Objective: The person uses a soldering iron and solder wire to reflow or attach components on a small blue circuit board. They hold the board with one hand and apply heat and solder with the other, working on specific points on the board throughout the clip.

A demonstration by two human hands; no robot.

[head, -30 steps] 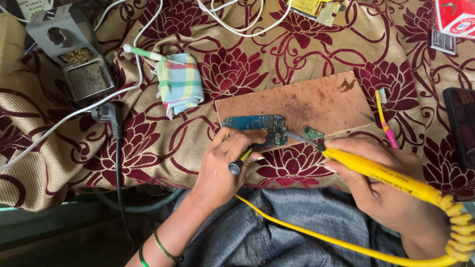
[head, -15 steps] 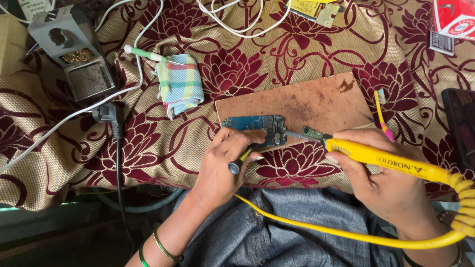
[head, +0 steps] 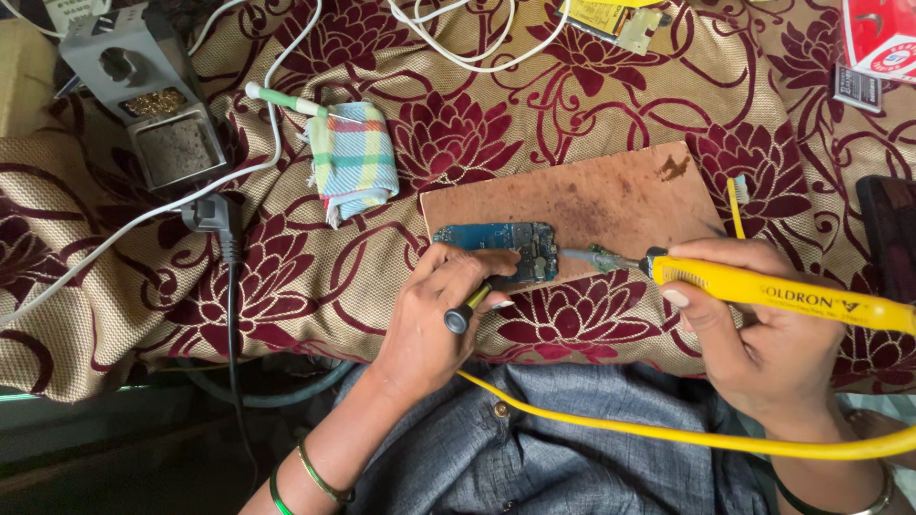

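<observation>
Iron tip now sits at the right edge of the blue circuit board, nearer than a second ago; my right hand clamps the yellow soldering iron; my left hand pins the board on the brown mat, fingers closed round a dark tool; contact looks imminent, I judge.

Circuit board on wooden board, folded cloth leftward

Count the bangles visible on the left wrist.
2: both green bangles sit side by side on the left forearm at the bottom edge of the view; the frame cuts them off, so more may be hidden.
</observation>
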